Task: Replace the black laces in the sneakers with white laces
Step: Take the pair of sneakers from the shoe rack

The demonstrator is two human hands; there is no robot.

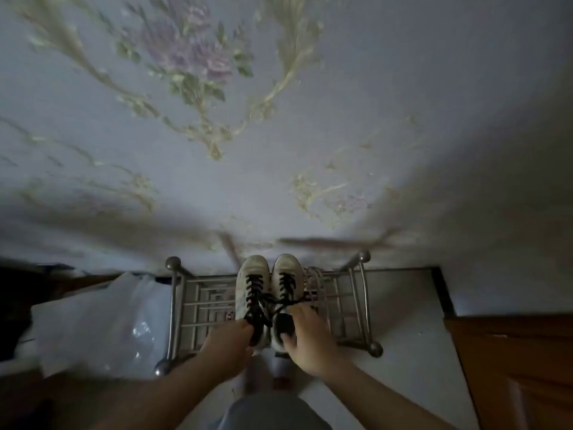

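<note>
Head camera looks down my two bare forearms, which reach forward and converge over a metal shoe rack (361, 305) standing against a flowered wall (279, 135). My left hand (228, 339) comes in from the lower left, knuckles up, fingers curled down around the heel end of the left sneaker (252, 287); the fingertips are hidden under the shoe's rim, so I can only say the hand wraps it. My right hand (310, 339) comes in from the lower right, thumb (290, 338) hooked over the heel collar and into the dark opening of the right sneaker (286, 283), the other fingers curved along its outer side. Both wrists are roughly level, elbows out of frame.

Both pale sneakers sit side by side, touching, toes pointing toward the wall, above the rack's top bars; whether they rest on the bars or are lifted I cannot tell. Black laces (280, 290) run up both, with loose ends crossing between the shoes near my fingers. A white plastic bag (102, 324) lies just left of the rack.
</note>
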